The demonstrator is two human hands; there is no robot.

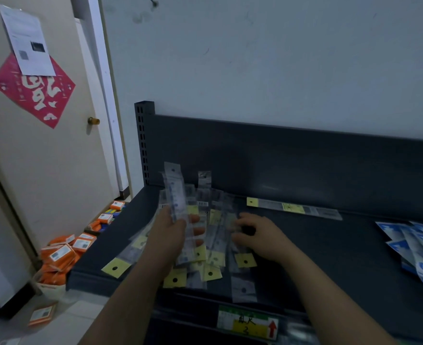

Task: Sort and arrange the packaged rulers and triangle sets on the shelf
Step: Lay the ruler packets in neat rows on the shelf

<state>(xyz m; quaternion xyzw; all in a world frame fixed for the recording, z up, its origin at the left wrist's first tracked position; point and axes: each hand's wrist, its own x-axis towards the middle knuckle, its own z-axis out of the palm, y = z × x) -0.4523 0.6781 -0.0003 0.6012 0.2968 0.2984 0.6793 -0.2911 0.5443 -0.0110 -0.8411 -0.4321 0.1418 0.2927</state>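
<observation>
Several clear packaged rulers [211,247] with yellow header tags lie in a loose pile on the dark grey shelf [330,257]. My left hand [173,232] grips a bundle of ruler packs [176,192] that stands nearly upright above the pile. My right hand [255,235] rests on the right side of the pile with its fingers curled on a pack; whether it grips one is unclear. One single ruler pack [295,208] lies apart at the back of the shelf. Blue-and-white packs [419,247], possibly triangle sets, fan out at the right edge.
The shelf's back panel [305,165] rises behind the pile, with a slotted upright post [143,140] at its left end. Orange boxes [63,255] are heaped on the floor to the left beside a door [43,158]. A price label [247,324] hangs on the shelf's front edge.
</observation>
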